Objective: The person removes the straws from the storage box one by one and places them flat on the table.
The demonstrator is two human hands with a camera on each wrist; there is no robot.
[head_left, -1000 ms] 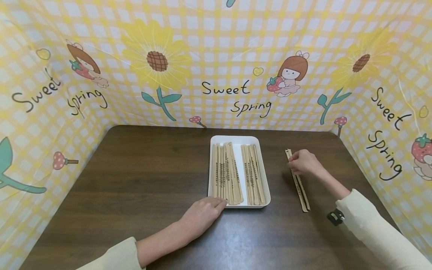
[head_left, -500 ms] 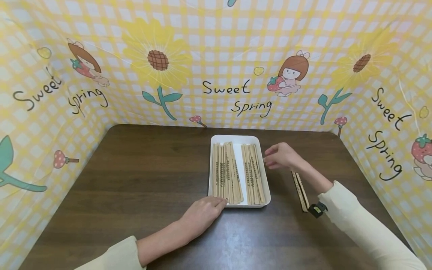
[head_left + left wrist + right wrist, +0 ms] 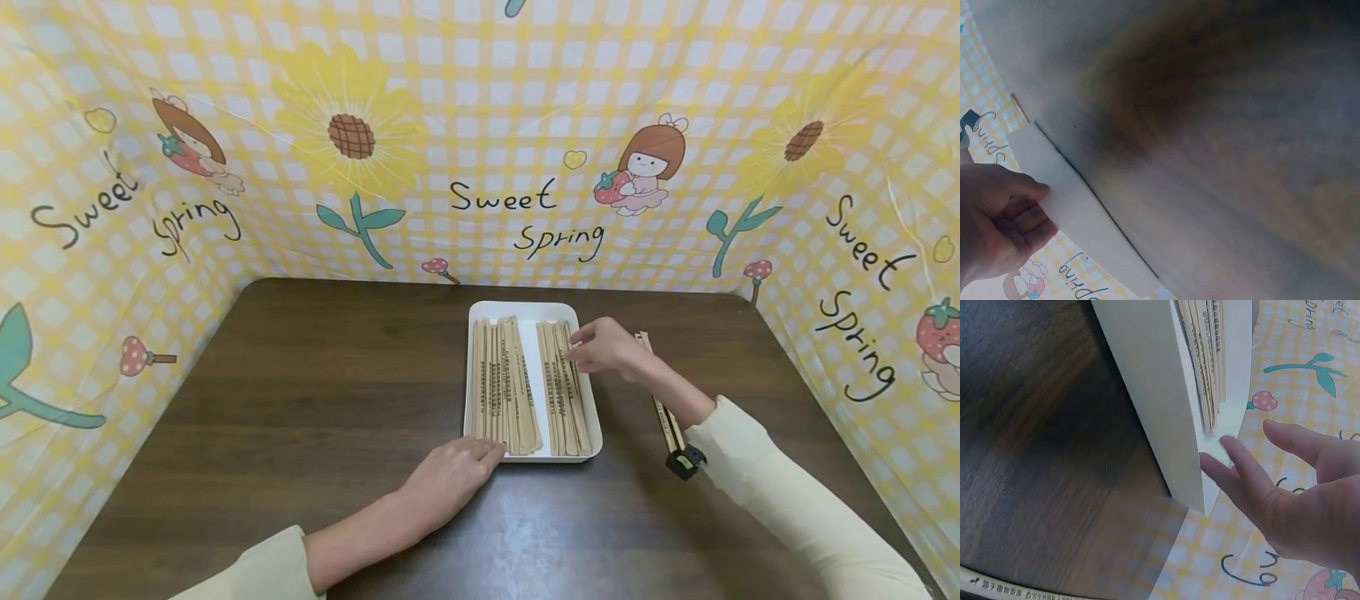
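Cream cloth covers your arms nearest you, the left sleeve and the right sleeve, the latter with a black device at its cuff; your left hand has its grip pinching the near rim of the white tray, by the left corner, thumb against the outer wall; the tray sits flat on the table and holds paper-wrapped sticks lying lengthwise away from you; the left bundle is the wider, the right bundle the narrower, and a strip of bare white floor runs between them; to the tray's right, apart from it, loose wrapped sticks lie partly hidden by your right arm; your right hand is over the tray's right rim, its grip spread, thumb away from the fingers; I cannot tell whether the fingertips touch anything; the table is dark brown wood grain, shiny near you; beyond and along both sides hangs a yellow-and-white checked cloth, printed with sunflowers and "Sweet Spring".
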